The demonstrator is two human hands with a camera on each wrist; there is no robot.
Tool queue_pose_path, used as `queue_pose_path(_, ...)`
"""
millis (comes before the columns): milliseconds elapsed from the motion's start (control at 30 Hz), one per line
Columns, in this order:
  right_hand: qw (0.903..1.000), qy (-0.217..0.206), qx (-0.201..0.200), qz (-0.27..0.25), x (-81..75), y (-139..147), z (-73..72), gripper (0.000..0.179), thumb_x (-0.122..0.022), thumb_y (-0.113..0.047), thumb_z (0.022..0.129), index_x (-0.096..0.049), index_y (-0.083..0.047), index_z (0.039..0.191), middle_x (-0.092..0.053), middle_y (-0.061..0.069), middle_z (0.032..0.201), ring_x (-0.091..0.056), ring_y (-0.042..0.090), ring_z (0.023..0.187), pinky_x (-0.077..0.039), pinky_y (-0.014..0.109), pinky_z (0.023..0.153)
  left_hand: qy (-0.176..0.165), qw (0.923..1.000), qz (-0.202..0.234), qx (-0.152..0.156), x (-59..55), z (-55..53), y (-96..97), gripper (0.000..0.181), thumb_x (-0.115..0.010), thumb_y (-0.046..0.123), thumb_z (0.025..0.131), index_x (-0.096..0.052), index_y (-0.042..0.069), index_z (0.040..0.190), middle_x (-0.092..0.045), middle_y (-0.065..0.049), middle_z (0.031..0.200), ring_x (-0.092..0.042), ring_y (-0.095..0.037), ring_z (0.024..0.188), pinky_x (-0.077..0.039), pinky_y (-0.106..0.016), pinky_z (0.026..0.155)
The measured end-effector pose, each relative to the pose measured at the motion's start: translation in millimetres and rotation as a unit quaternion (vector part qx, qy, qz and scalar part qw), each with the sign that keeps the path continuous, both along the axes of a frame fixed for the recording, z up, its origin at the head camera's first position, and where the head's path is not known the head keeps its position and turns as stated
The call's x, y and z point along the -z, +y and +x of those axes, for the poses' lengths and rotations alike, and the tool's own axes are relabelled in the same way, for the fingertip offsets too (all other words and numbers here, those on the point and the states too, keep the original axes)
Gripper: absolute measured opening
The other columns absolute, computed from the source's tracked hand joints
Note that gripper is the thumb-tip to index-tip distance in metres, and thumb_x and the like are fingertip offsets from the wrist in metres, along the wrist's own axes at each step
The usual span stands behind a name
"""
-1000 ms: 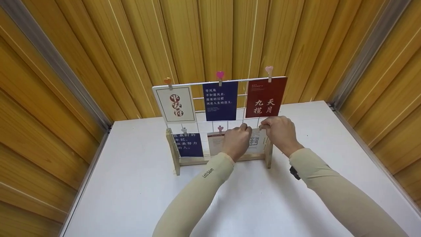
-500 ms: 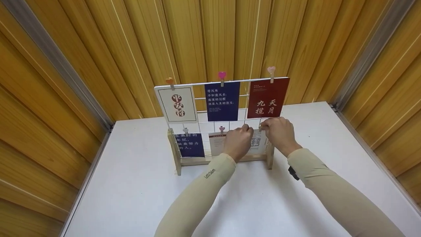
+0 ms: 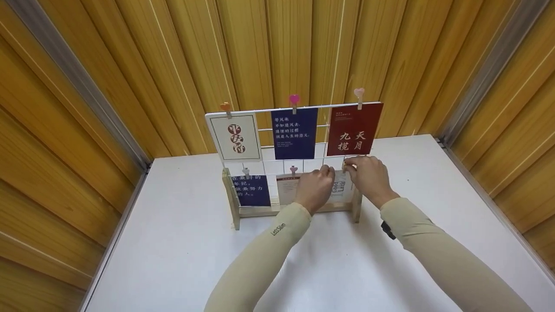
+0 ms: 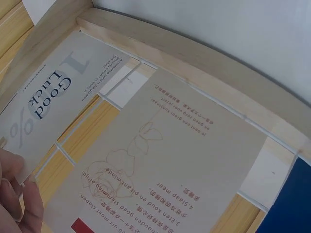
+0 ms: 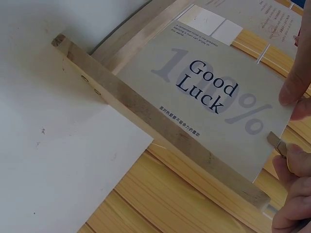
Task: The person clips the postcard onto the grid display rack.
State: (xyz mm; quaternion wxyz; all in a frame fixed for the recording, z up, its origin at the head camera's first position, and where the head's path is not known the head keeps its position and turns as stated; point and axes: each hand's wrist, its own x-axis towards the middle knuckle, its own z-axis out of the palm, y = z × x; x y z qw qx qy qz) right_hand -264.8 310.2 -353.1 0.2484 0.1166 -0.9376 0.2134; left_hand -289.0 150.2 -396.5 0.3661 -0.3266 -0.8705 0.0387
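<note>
A pale "Good Luck" postcard (image 5: pixel 209 87) stands against the lower right of a white wire grid rack (image 3: pixel 321 150). My left hand (image 3: pixel 315 186) pinches the card near its top edge, thumb (image 5: pixel 295 80) at the corner in the right wrist view. At the same edge my right hand (image 3: pixel 370 177) pinches a small wooden clothespin (image 5: pixel 277 143), whose tip overlaps the card's face. Beside it hangs a beige card with a rose drawing (image 4: pixel 155 145), held by a pink heart clothespin (image 3: pixel 293 170) and partly hidden by my left hand in the head view.
The rack's wooden base (image 3: pixel 256 212) stands on a white table (image 3: pixel 182 260). Along the top hang a white card (image 3: pixel 236 138), a blue card (image 3: pixel 295 134) and a red card (image 3: pixel 355 129), each under a heart clothespin. Another blue card (image 3: pixel 251 190) hangs lower left. Wood-patterned walls (image 3: pixel 286 47) rise behind.
The head view has shifted slightly, so the rack appears a little farther right. Both hands stay at the top edge of the "Good Luck" postcard, with their holds about the same.
</note>
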Motion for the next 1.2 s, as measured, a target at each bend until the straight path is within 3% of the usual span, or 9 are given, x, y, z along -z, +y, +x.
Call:
queue_pose_path(200, 0.9998, -0.017, -0.002, 0.013, 1.1, 0, -1.4, 0.013, -0.072, -0.004, 0.089, -0.074, 0.0, 0.102, -0.074, 0.016, 0.094, -0.07, 0.035, 0.08, -0.055, 0.051, 0.067, 0.005, 0.9999, -0.006, -0.014, 1.8, -1.3, 1.3, 0.024, -0.058, 0.017, 0.096, -0.074, 0.012, 0.115, -0.072, 0.001, 0.098, -0.068, -0.01, 0.066, -0.053, -0.024, 0.05)
queue_pose_path(367, 0.9994, -0.033, -0.002, 0.015, 3.7, 1, -3.5, 0.02, -0.067, 0.002, 0.09, -0.072, 0.001, 0.109, -0.072, 0.019, 0.1, -0.07, 0.036, 0.081, -0.056, 0.052, 0.067, -0.011, 0.9997, -0.011, -0.018, 1.7, -2.6, 2.1, 0.028, -0.058, 0.015, 0.095, -0.071, 0.011, 0.119, -0.071, 0.0, 0.103, -0.067, -0.01, 0.064, -0.053, -0.024, 0.05)
queue_pose_path(567, 0.9988, -0.045, 0.005, 0.02, 6.1, 5, -3.5, 0.03, -0.064, 0.003, 0.09, -0.066, 0.004, 0.12, -0.068, 0.024, 0.111, -0.069, 0.042, 0.086, -0.055, 0.055, 0.073, -0.04, 0.9991, -0.002, 0.009, 1.7, -5.0, -2.7, 0.039, -0.064, 0.014, 0.089, -0.066, 0.011, 0.128, -0.067, -0.002, 0.119, -0.068, -0.012, 0.071, -0.053, -0.024, 0.051)
queue_pose_path(767, 0.9987, -0.005, -0.01, 0.05, 4.3, 8, -6.4, 0.031, -0.064, 0.003, 0.089, -0.066, 0.006, 0.12, -0.068, 0.025, 0.111, -0.066, 0.034, 0.069, -0.056, 0.053, 0.065, -0.032, 0.9988, 0.006, 0.036, -3.9, -10.5, -12.1, 0.042, -0.066, 0.016, 0.088, -0.064, 0.013, 0.13, -0.059, -0.006, 0.136, -0.071, -0.018, 0.086, -0.057, -0.03, 0.058)
queue_pose_path(967, 0.9974, 0.024, -0.031, 0.06, 2.6, 20, -8.5, 0.026, -0.061, 0.003, 0.09, -0.068, 0.006, 0.114, -0.069, 0.023, 0.111, -0.063, 0.028, 0.065, -0.057, 0.05, 0.065, -0.004, 0.9983, 0.023, 0.054, -16.8, -12.5, -28.6, 0.032, -0.064, 0.015, 0.088, -0.067, 0.014, 0.12, -0.061, -0.005, 0.126, -0.071, -0.019, 0.086, -0.06, -0.038, 0.066)
queue_pose_path(1133, 0.9972, 0.044, -0.03, 0.054, 2.2, 39, 0.4, 0.02, -0.062, 0.001, 0.091, -0.07, 0.005, 0.109, -0.071, 0.022, 0.105, -0.07, 0.035, 0.079, -0.057, 0.051, 0.071, -0.007, 0.9932, 0.072, 0.092, -31.2, -6.9, -51.2, 0.021, -0.062, 0.013, 0.088, -0.069, 0.011, 0.108, -0.065, -0.005, 0.11, -0.067, -0.016, 0.075, -0.055, -0.027, 0.056)
queue_pose_path(1200, 0.9964, 0.064, -0.022, 0.051, 2.4, 49, 4.1, 0.018, -0.064, 0.0, 0.091, -0.07, 0.005, 0.107, -0.071, 0.021, 0.102, -0.07, 0.035, 0.076, -0.058, 0.05, 0.067, -0.014, 0.9897, 0.093, 0.108, -38.0, -4.2, -64.1, 0.017, -0.062, 0.013, 0.088, -0.069, 0.01, 0.103, -0.064, -0.005, 0.104, -0.064, -0.015, 0.07, -0.052, -0.025, 0.052)
